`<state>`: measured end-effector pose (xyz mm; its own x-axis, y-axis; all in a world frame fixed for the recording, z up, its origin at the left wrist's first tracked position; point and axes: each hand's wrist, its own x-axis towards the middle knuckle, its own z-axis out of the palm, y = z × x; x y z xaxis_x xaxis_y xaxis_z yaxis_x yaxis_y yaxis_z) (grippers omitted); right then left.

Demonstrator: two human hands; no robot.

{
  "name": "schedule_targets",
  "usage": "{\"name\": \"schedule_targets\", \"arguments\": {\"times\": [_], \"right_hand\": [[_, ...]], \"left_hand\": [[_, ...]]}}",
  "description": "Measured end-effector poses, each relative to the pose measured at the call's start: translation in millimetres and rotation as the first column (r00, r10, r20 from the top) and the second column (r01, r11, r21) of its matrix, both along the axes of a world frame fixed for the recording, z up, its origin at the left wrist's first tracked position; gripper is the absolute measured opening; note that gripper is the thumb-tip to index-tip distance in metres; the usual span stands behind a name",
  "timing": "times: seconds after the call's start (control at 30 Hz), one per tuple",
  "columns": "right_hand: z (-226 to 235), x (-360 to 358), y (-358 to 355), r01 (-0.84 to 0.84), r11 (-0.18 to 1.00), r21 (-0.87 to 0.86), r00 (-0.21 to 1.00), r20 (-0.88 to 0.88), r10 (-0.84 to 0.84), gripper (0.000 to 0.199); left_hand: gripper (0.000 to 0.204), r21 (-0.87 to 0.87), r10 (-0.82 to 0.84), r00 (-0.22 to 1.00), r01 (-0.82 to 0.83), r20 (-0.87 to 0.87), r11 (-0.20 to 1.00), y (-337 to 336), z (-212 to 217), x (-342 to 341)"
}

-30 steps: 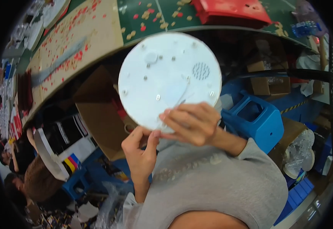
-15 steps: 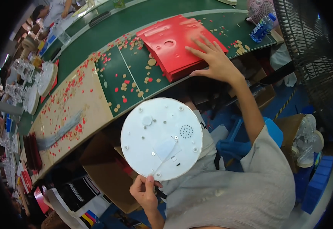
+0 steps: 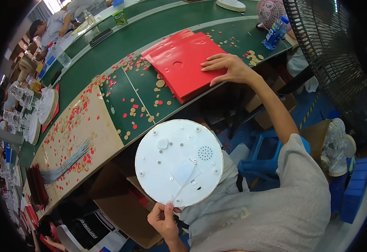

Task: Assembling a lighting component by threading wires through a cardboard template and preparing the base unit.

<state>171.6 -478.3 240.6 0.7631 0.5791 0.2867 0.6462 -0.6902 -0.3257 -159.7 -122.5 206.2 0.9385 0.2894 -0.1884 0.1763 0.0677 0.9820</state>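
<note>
Down at the lower edge, our left hand (image 3: 163,218) pinches the bottom rim of a white round disc (image 3: 178,161), thumb on the near face and the other fingers hidden behind it, so the hand is clamped on the disc and holds it up over our lap, just below the front edge of the worktop (image 3: 108,54). Our right hand (image 3: 225,67) is stretched far forward, arm nearly straight, and lies flat with fingers spread on the near right corner of a stack of red sheets (image 3: 183,63); it presses rather than grips, and we cannot tell whether any sheet is lifted.

So the red stack lies up and to the right of the disc, well apart from it, and the right hand is by far the nearer to it. The stack's long side runs slantwise across the green worktop, from upper left to lower right.

The disc shows us its back: smooth white plastic, a thin tan rim, small screws around the edge, a round cap, a patch of fine holes, and a pale label with a thin wire running down from it.

Around the stack, red and tan punched dots (image 3: 143,107) litter the worktop, and a clear bottle (image 3: 276,32) stands beyond.
</note>
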Motion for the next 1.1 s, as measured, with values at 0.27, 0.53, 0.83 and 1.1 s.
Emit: {"name": "schedule_targets", "arguments": {"times": [0.27,0.53,0.83,1.1], "right_hand": [[-1,8,-4,-0.041,0.998,0.038,0.999,-0.015,0.042,0.05],[-29,1,9,-0.026,0.983,-0.182,0.74,0.658,0.141,0.036],[46,-1,6,0.133,0.988,-0.082,0.381,0.924,0.025,0.01],[118,-123,23,0.166,0.548,0.819,0.361,0.467,-0.807,0.029]], "left_hand": [[0.028,0.001,-0.002,1.0,0.002,-0.011,1.0,0,2,2],[0.032,0.045,0.003,0.999,-0.005,0.035,0.999,-2,0,5],[0.03,0.061,-0.007,0.998,0.004,0.059,0.998,-3,-2,3],[0.03,-0.028,0.081,0.993,-0.079,0.082,0.996,-15,-5,0]]}}
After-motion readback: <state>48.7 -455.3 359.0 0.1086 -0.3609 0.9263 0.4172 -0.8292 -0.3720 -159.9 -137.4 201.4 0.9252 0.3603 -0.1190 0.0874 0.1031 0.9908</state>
